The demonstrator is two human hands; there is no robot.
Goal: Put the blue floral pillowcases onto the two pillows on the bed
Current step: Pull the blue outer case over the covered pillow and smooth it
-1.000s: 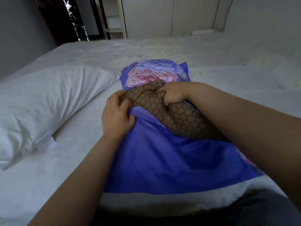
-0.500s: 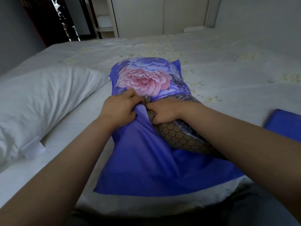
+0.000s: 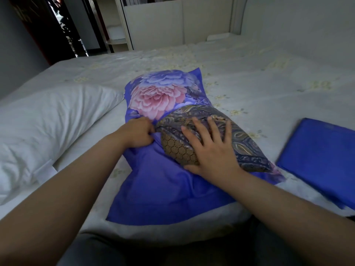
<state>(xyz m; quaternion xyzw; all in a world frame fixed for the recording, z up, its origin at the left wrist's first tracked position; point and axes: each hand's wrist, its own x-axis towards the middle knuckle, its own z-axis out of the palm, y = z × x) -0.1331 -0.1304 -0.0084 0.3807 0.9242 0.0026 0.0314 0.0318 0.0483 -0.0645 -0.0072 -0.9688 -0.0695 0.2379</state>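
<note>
A blue floral pillowcase lies on the bed in front of me, with a brown honeycomb-patterned pillow partly inside it. My left hand grips the edge of the case's opening. My right hand lies flat with spread fingers on the pillow and the patterned flap over it. A bare white pillow rests to the left. A second blue pillowcase lies folded flat at the right.
The white bed sheet with pale yellow flowers stretches ahead. White cabinets stand beyond the bed's far end, with a dark doorway at the back left. My legs are at the bottom edge.
My right hand let go of the pillow's end and now lies open on top. The case has slid further over the pillow. The camera lifted, bringing the folded pillowcase more into view.
</note>
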